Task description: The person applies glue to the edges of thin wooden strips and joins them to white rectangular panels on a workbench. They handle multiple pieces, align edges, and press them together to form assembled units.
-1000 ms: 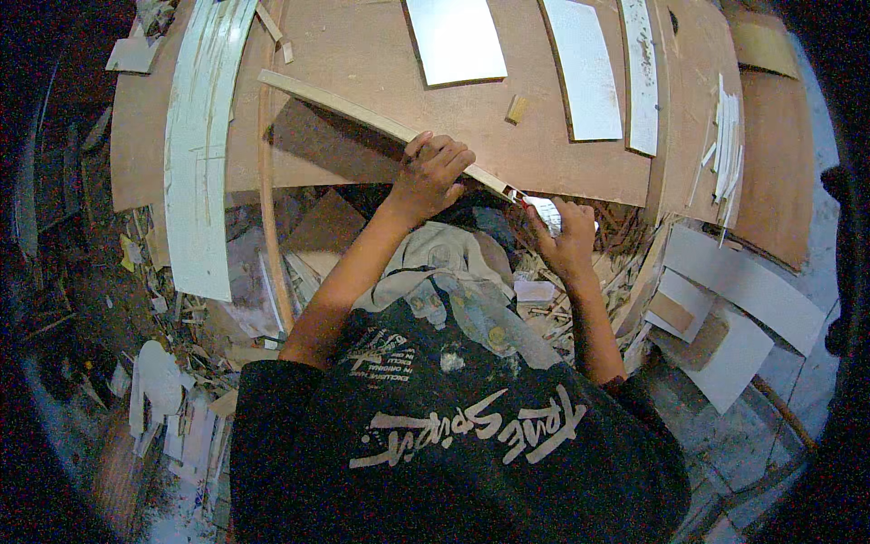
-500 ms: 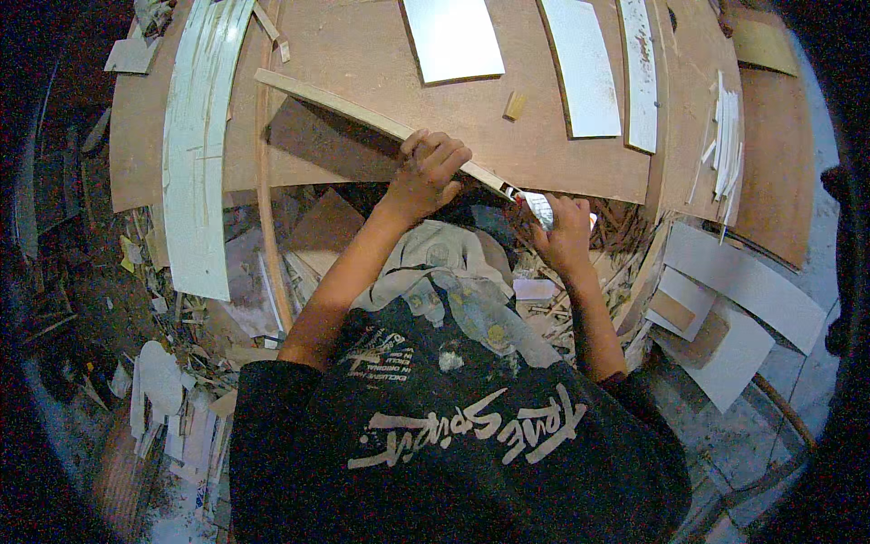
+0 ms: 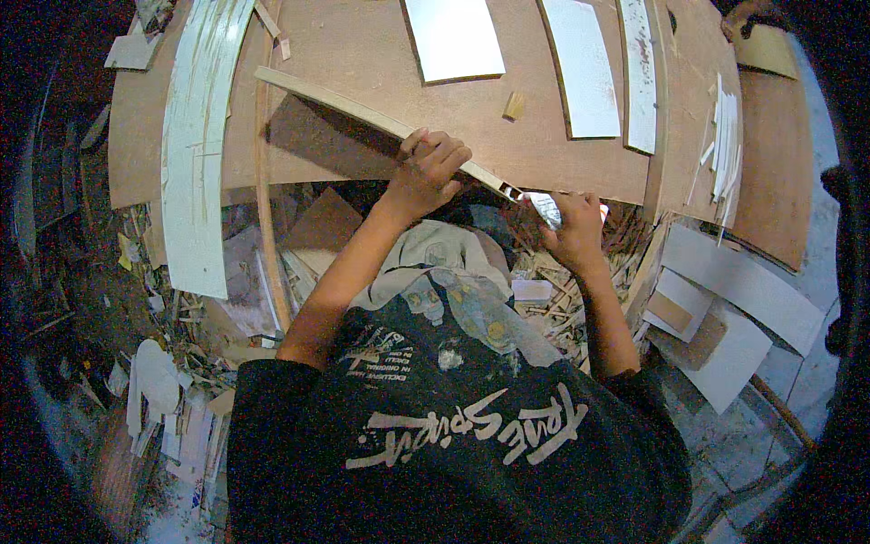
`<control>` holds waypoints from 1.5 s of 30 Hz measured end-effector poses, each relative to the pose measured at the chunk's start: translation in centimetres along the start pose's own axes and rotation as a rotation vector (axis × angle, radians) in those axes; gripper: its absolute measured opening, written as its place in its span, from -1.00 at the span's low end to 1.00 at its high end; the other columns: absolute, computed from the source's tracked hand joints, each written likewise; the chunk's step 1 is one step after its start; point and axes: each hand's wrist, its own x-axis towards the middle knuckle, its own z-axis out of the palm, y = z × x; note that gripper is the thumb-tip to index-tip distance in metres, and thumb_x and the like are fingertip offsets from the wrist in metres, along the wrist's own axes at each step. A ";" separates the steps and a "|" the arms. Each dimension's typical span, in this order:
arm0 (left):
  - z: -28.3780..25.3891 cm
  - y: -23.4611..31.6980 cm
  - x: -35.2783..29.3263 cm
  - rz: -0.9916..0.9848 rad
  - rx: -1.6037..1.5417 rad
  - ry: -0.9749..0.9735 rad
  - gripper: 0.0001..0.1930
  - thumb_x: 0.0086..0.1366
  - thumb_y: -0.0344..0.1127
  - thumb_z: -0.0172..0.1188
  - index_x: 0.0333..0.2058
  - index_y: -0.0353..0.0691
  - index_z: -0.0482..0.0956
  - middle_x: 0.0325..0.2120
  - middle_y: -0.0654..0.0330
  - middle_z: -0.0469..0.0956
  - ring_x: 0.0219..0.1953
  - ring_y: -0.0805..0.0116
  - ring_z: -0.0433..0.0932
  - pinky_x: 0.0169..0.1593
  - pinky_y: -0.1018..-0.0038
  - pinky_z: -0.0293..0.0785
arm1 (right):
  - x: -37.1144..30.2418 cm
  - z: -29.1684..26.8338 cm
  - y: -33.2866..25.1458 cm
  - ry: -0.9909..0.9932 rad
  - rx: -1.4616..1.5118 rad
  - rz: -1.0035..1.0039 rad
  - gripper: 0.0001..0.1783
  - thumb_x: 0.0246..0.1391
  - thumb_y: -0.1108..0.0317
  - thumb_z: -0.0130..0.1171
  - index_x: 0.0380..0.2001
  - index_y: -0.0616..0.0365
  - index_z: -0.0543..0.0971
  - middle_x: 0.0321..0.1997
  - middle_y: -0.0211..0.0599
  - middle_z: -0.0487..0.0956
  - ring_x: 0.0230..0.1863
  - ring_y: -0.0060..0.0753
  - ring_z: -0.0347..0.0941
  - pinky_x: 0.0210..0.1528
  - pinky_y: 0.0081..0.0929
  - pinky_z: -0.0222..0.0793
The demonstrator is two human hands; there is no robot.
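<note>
My left hand (image 3: 428, 174) is closed around a narrow pale wooden board edge (image 3: 340, 111), which slants from upper left down toward my right hand. Below that edge lies a dark brown area, either the board's face or its shadow; I cannot tell which. My right hand (image 3: 580, 231) grips a small white, shiny object (image 3: 546, 209) close to the board's lower right end. Its kind is partly hidden by my fingers. A small dark and white piece (image 3: 513, 192) shows between the object and the board end.
A brown worktable sheet (image 3: 562, 163) carries white panels (image 3: 453, 41), a pale green board (image 3: 195, 154) and a small wood block (image 3: 514, 105). Scrap strips (image 3: 553, 313) lie below its near edge. White offcuts (image 3: 725, 354) rest at right. Another person's hand (image 3: 752, 14) seems to show at upper right.
My right hand has shifted slightly right with the white object, away from the board end. My left hand stays in place. A brown, hand-like shape has appeared at upper right.
</note>
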 end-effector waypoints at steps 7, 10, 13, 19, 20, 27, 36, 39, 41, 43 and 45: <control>0.1 0.1 0.1 0.001 -0.008 0.027 -0.41 -0.08 -0.30 0.41 0.00 0.00 0.48 -0.02 0.32 0.50 0.20 0.26 0.34 0.39 0.15 0.03 | -0.2 1.2 -0.6 0.127 0.016 -0.019 -0.43 -0.29 0.18 0.43 -0.09 0.09 0.64 -0.25 -0.14 0.65 -0.14 -0.05 0.52 0.09 -0.05 0.22; 0.1 0.1 0.1 0.010 -0.013 0.060 -0.42 -0.09 -0.31 0.41 0.00 -0.01 0.48 -0.02 0.31 0.51 0.18 0.24 0.35 0.39 0.16 0.04 | -0.1 1.0 -1.1 0.159 0.017 -0.009 -0.45 -0.28 0.15 0.45 -0.12 0.08 0.65 -0.27 -0.14 0.65 -0.16 -0.05 0.53 0.05 -0.07 0.22; 0.0 0.1 0.1 0.015 -0.016 0.059 -0.41 -0.11 -0.31 0.41 0.00 -0.01 0.49 -0.04 0.31 0.51 0.16 0.23 0.36 0.38 0.16 0.05 | -0.2 0.5 -1.5 0.160 0.030 -0.003 -0.48 -0.26 0.15 0.47 -0.15 0.08 0.65 -0.29 -0.13 0.65 -0.18 -0.05 0.53 0.03 -0.07 0.22; -0.2 0.1 0.1 0.024 -0.006 0.065 -0.41 -0.10 -0.30 0.42 0.00 -0.02 0.49 -0.06 0.29 0.51 0.16 0.23 0.37 0.37 0.17 0.05 | -0.9 0.8 -1.4 0.255 0.015 0.072 -0.48 -0.31 0.20 0.47 -0.19 0.15 0.65 -0.34 -0.17 0.61 -0.22 -0.05 0.50 0.00 -0.13 0.23; -0.1 0.2 0.1 0.023 -0.007 0.075 -0.42 -0.09 -0.30 0.42 0.00 -0.03 0.49 -0.06 0.29 0.51 0.16 0.23 0.37 0.37 0.17 0.04 | -1.0 0.9 -1.3 0.282 0.039 0.039 -0.47 -0.33 0.20 0.46 -0.18 0.15 0.65 -0.35 -0.18 0.60 -0.23 -0.05 0.49 -0.01 -0.13 0.23; -0.2 0.1 0.1 0.015 0.000 0.047 -0.41 -0.09 -0.27 0.43 0.00 -0.01 0.48 -0.07 0.32 0.52 0.15 0.26 0.39 0.39 0.19 0.00 | -0.5 0.6 -1.8 0.376 0.121 -0.054 -0.58 -0.20 0.20 0.46 -0.23 0.13 0.66 -0.40 -0.22 0.58 -0.32 -0.07 0.46 -0.10 -0.16 0.25; 0.0 0.1 0.1 0.006 0.017 0.061 -0.42 -0.11 -0.27 0.44 -0.02 0.01 0.49 -0.07 0.34 0.52 0.15 0.29 0.41 0.38 0.18 0.01 | 4.3 -1.9 3.6 0.232 0.729 0.424 -0.40 0.17 0.09 0.29 0.12 0.34 0.51 -0.28 0.04 0.69 -0.29 -0.08 0.65 -0.21 -0.15 0.52; 0.1 0.0 0.1 -0.005 -0.005 0.053 -0.42 -0.11 -0.27 0.43 -0.03 0.01 0.49 -0.05 0.35 0.52 0.15 0.30 0.41 0.37 0.16 0.03 | 9.3 -0.5 6.7 0.276 0.346 0.365 -0.33 0.16 0.06 0.24 0.13 0.41 0.38 -0.17 0.20 0.63 -0.15 0.15 0.60 -0.06 0.05 0.44; 0.2 0.0 0.1 0.009 0.005 0.088 -0.41 -0.17 -0.29 0.41 -0.04 0.01 0.49 -0.06 0.29 0.55 0.12 0.21 0.44 0.31 0.09 0.09 | 12.3 0.7 7.7 0.321 0.072 0.310 -0.33 0.15 0.06 0.21 0.09 0.43 0.32 -0.13 0.25 0.58 -0.09 0.32 0.54 0.05 0.19 0.36; 0.3 0.0 0.0 0.015 -0.014 0.101 -0.39 -0.22 -0.34 0.40 -0.06 -0.01 0.50 -0.06 0.27 0.57 0.07 0.15 0.47 0.27 0.07 0.14 | 14.9 1.8 8.1 0.294 -0.069 0.292 -0.36 0.14 0.07 0.23 0.04 0.41 0.34 -0.13 0.20 0.59 -0.08 0.29 0.55 0.03 0.18 0.40; 0.4 0.0 0.1 0.009 -0.019 0.089 -0.39 -0.24 -0.34 0.40 -0.08 -0.02 0.51 -0.07 0.27 0.58 0.06 0.15 0.48 0.26 0.08 0.16 | 17.1 2.8 8.0 0.299 -0.097 0.286 -0.41 0.13 0.09 0.26 -0.01 0.38 0.36 -0.14 0.15 0.60 -0.07 0.24 0.57 0.00 0.14 0.46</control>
